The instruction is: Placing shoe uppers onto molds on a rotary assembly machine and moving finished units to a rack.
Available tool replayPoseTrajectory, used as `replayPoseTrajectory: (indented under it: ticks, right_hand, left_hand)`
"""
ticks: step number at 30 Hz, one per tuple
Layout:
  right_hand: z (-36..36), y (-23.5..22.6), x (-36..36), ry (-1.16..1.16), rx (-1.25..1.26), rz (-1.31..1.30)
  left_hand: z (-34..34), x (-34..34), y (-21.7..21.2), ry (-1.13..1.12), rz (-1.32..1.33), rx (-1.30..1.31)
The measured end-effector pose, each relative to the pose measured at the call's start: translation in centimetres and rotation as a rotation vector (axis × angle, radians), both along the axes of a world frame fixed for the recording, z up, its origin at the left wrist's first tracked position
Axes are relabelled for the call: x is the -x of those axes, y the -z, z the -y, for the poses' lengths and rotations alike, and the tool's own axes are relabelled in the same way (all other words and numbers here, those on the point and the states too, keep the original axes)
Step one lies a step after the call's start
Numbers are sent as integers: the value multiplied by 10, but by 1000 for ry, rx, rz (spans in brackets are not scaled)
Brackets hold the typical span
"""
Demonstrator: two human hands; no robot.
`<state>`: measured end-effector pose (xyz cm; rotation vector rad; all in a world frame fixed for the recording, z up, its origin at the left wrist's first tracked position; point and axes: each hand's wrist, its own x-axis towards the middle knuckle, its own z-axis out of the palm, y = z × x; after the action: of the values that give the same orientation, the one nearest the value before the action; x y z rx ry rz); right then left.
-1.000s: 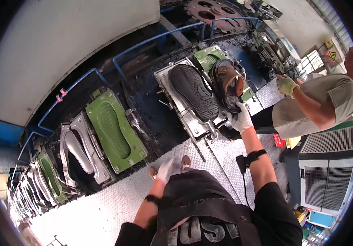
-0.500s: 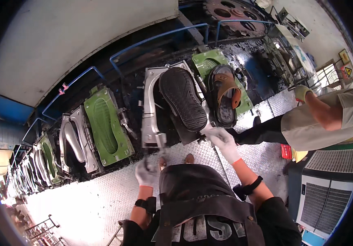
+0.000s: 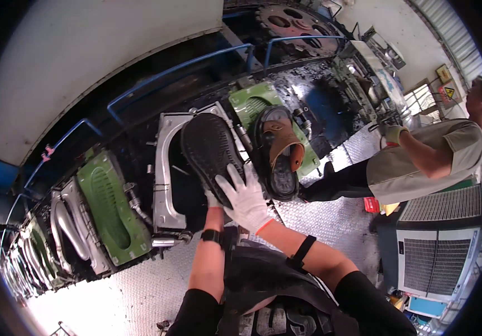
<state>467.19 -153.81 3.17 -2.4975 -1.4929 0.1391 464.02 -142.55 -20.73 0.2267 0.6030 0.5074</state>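
Here my right hand (image 3: 246, 200) lies with gloved fingers spread flat on the heel end of the black sole (image 3: 212, 151); my left hand (image 3: 213, 199) hides beneath it, grip unclear. I'd press evenly and peel slowly. The sole sits in the open metal mould (image 3: 165, 168), running lengthwise away from me, toe pointing up-left.

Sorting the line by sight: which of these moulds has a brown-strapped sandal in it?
The green mould right of the gloved right hand; its neighbour holds a bare black sole.

Black ribbed sole (image 3: 210, 151), white gloves (image 3: 246, 199), green mould (image 3: 106, 207)
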Motion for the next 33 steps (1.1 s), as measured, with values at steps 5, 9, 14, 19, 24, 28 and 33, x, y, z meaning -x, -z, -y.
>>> replayPoseTrajectory:
  ticks: [5, 9, 14, 19, 24, 28, 33]
  right_hand:
    - [4, 8, -15, 83, -5, 15]
    - [-11, -9, -15, 134, -82, -52]
    - [-16, -41, -67, 376, -957, -1009]
    - [68, -59, -105, 479, -1286, -1512]
    - [131, -68, -111, 647, -1601, -1909]
    - [188, 1, -126, 843, -1536, -1876]
    - [211, 59, -124, 977, -1431, -1787]
  left_hand:
    - [19, -29, 4, 180, -55, -93]
    - [38, 26, -2, 271, -171, -174]
    - [76, 112, -28, 437, -314, -230]
    - [72, 119, -44, 461, -361, -242]
    - [14, 111, 50, 374, -310, -514]
    - [-8, -5, -25, 188, 10, 7]
    - [31, -39, -167, -216, -879, -1216]
